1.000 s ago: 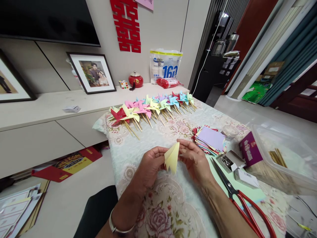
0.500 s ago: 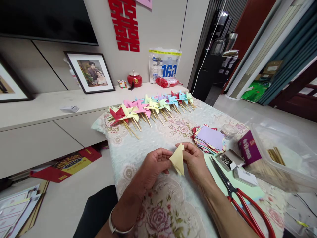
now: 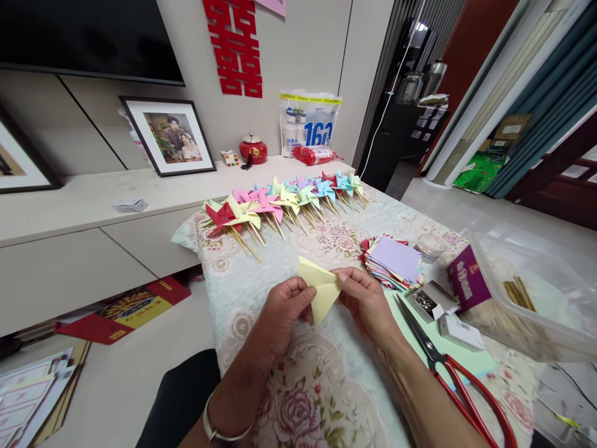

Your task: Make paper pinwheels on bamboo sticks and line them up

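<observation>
Holding a pale yellow paper square (image 3: 321, 287) between both hands, the person works just above the floral tablecloth (image 3: 308, 386), at the near edge of the table. The left hand (image 3: 284, 311) pinches the lower left part of the sheet with thumb and fingers, and the right hand (image 3: 366, 298) grips its right side in the same way. The paper is partly folded: one corner stands up to the left and one point hangs down between the hands. I judge that the step in hand is the folding of this sheet, like those already turned into the finished pinwheels (image 3: 284, 202) lying in a row at the far side. The next move calls for pressing the crease flat with corners well aligned. Red-handled scissors (image 3: 459, 386) lie near the right forearm, and a stack of coloured paper squares (image 3: 396, 261) is just beyond the right hand.
</observation>
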Demonstrator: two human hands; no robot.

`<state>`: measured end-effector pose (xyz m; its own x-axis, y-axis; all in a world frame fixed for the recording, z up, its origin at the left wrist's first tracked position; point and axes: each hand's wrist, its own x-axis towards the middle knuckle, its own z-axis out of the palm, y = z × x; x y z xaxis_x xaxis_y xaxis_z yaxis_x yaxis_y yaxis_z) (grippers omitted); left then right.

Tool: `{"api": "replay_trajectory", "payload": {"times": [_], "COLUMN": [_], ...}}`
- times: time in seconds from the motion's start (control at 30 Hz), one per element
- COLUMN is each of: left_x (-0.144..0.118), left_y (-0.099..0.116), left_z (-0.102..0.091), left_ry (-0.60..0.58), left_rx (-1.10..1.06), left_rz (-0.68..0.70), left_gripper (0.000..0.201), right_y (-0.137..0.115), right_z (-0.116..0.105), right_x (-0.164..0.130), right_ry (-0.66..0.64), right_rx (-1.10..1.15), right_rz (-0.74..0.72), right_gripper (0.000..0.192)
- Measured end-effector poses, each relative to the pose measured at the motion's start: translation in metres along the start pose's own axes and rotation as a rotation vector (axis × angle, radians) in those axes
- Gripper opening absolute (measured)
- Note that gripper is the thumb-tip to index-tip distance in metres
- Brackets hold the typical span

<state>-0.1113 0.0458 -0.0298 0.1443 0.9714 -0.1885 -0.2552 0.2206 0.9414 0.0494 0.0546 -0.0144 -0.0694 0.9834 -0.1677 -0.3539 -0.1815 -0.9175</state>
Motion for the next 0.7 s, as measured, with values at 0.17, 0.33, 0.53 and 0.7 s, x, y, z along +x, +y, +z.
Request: {"api": "replay_trajectory", "payload": {"times": [0.17,0.33,0.53,0.7], "left_x": [-0.0027,-0.0028,-0.002,-0.0009], "left_y": [0.003,0.0033,0.0015,0.0006], "left_z": [0.0019,0.0014,-0.0007,-0.002], "left_ry": [-0.017,-0.016,-0.038,-0.068], "left_rx": [-0.088,-0.14,-0.197,-0.218], "left_rz": [-0.059,-0.073,-0.083,-0.1], "left_gripper": [0.029,0.027,0.026,0.025], "right_y": [-0.0069,-0.0097,-0.0068,-0.0052], "right_z": [-0.0034,-0.0024,-0.0001,-0.0006], "right_x": [0.0015,-0.0006,-0.0027,-0.0037], "right_ry": [0.013,-0.082,-0.126,-0.162], "right_rx": [0.146,0.169,0.159,0.175], "right_rz": [0.066,0.095,0.126,0.121], "right_gripper": [0.039,0.034,0.036,0.035]}}
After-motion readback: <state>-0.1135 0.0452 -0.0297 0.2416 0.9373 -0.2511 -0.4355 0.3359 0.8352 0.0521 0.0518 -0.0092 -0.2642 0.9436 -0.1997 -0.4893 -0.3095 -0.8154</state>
